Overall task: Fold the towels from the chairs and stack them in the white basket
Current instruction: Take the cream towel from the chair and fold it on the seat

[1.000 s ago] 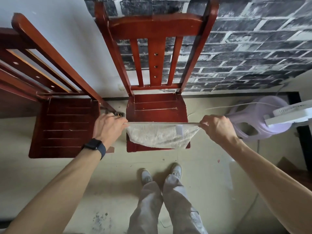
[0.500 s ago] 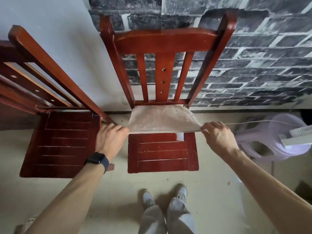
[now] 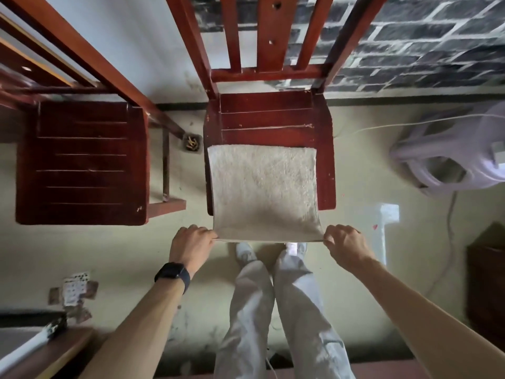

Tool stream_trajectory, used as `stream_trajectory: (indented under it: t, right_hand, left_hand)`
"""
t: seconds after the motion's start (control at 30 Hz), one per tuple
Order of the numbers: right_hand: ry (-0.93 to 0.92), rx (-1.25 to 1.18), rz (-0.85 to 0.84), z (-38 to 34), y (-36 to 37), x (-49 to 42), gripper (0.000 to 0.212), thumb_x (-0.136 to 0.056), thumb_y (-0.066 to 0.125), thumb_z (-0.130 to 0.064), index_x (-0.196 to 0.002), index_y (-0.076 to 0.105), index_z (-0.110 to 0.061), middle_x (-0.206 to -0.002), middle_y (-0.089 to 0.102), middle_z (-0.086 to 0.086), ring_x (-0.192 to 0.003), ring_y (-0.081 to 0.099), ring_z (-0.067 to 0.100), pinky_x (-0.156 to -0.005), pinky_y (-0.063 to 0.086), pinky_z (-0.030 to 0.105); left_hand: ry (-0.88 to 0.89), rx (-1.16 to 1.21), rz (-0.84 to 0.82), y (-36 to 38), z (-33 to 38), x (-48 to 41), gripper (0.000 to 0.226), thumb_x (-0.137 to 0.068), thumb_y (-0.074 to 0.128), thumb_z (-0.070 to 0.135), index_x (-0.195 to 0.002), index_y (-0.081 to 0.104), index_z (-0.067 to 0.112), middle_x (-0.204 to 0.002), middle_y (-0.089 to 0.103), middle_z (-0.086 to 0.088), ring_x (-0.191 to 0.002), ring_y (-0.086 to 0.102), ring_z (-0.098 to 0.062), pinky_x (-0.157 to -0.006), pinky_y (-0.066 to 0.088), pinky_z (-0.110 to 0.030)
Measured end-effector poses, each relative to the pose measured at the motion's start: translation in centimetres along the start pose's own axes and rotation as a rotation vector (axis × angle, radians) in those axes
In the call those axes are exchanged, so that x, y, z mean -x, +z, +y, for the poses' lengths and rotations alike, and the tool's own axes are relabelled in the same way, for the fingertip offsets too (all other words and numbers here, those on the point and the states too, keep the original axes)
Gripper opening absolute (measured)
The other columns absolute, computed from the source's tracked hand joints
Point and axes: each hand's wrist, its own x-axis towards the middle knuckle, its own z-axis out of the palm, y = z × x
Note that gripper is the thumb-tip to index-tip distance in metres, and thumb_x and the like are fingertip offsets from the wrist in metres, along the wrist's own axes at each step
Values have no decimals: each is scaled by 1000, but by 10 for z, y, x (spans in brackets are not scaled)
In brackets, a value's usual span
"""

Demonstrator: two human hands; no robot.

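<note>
Towel [image 3: 263,187] stretched flat, far half on middle chair [image 3: 273,116] seat, near edge held off front. Left hand [image 3: 191,246] pinches left corner, right hand [image 3: 345,246] pinches right corner, fingers curled. Second chair [image 3: 82,162] beside, bare.

The chair back [image 3: 269,26] runs off the top edge.

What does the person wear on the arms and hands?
No sleeves are in view. The left hand and right hand wear no gloves. On the left wrist sits a black smartwatch with a dark strap; the right wrist wears nothing.
</note>
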Motion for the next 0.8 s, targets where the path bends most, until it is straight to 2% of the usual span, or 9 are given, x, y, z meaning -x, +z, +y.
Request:
stream_trajectory:
  t: [0.1,0.23,0.33,0.37,0.5,0.6,0.67,0.73,0.8]
  right_hand:
    - [33,-104,-13,0,-4,-3,7,-88,68,-16,-93,70,-13,-93,72,8,-87,68,32,-73,49,33]
    - [113,-434,53,-8,-31,-39,9,-80,79,-14,-86,72,-17,-86,75,3,-83,71,20,-77,53,29]
    - [174,-703,98,-17,-58,-77,13,-83,79,-16,-81,67,-21,-76,69,-1,-68,64,16,-59,49,16]
    - [193,-783,119,-19,-64,-90,11,-85,77,-15,-83,67,-18,-73,65,-1,-62,58,13,-51,44,12]
    - [259,-1021,224,-27,-59,-146,11,-90,73,-18,-94,64,-13,-78,63,1,-61,55,10,-51,46,17]
    - [329,-1106,287,-27,-39,-181,13,-95,67,-17,-103,59,-9,-88,64,10,-67,61,21,-50,53,27]
    - [351,-1090,308,-25,-24,-198,13,-97,64,-22,-104,58,-12,-92,64,11,-77,63,28,-60,57,39]
    - [363,-1033,352,-25,-13,-209,14,-97,61,-28,-103,58,-16,-86,64,4,-78,64,27,-66,58,46]
    - [364,-957,416,-28,-8,-215,16,-97,59,-33,-101,58,-17,-79,61,-5,-72,63,21,-66,57,43]
  left_hand:
    - [-53,123,-10,-5,-3,-2,14,-91,61,28,-97,73,27,-91,73,6,-88,65,-22,-70,48,-32]
    - [-329,745,4,-35,-17,-37,17,-87,68,30,-102,71,23,-101,70,5,-94,63,-16,-71,47,-25]
    - [-487,1150,-9,-54,-32,-81,42,-87,74,31,-125,62,17,-110,62,3,-107,57,-18,-86,44,-23]
    - [-490,1211,7,-57,-36,-96,41,-85,76,32,-122,63,19,-109,63,4,-109,58,-20,-92,44,-27]
    - [-470,1279,72,-51,-40,-153,14,-82,76,42,-88,66,34,-100,70,7,-101,65,-18,-96,52,-39]
    - [-430,1230,146,-40,-34,-190,8,-93,66,38,-94,64,30,-93,64,12,-90,59,-8,-83,47,-26]
    - [-418,1161,175,-32,-31,-208,15,-96,61,37,-100,62,24,-88,61,10,-80,55,-6,-72,43,-21]
    - [-434,1097,190,-23,-31,-220,23,-97,59,39,-102,63,17,-85,59,5,-74,53,-9,-67,40,-20]
    - [-451,1066,205,-15,-34,-226,30,-96,58,41,-103,63,13,-83,59,4,-75,53,-13,-66,40,-22]
